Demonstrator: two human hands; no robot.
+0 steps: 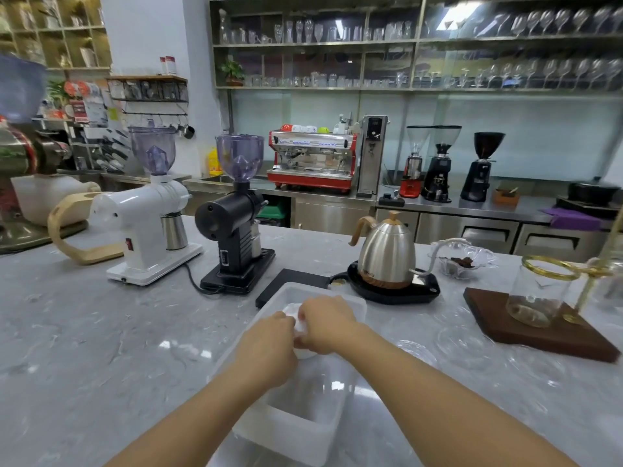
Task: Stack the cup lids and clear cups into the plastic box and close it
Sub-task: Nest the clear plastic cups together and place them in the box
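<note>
Both hands meet over the middle of the plastic box (pixel 350 306): the left hand (pixel 269 345) and right hand (pixel 328 323) are curled, fingers pinched on a small white stack of lids (pixel 296 315) between them. Lower it level to sit flat on the box floor. Clear cups (pixel 462 342) lie on the counter (pixel 101 332), right of the box.

The desk (pixel 84 332) is pale grey marble with white veining. At lower centre the plastic box (pixel 303 429) is translucent white. Left of centre stand a white grinder (pixel 148 230) and a black grinder (pixel 236 230), both with purple-tinted hoppers. The kettle (pixel 387 254) is silver with tan wood trim on a black base. At centre back the espresso machine (pixel 312 160) is red and steel. At right the board (pixel 539 325) is dark brown.
</note>
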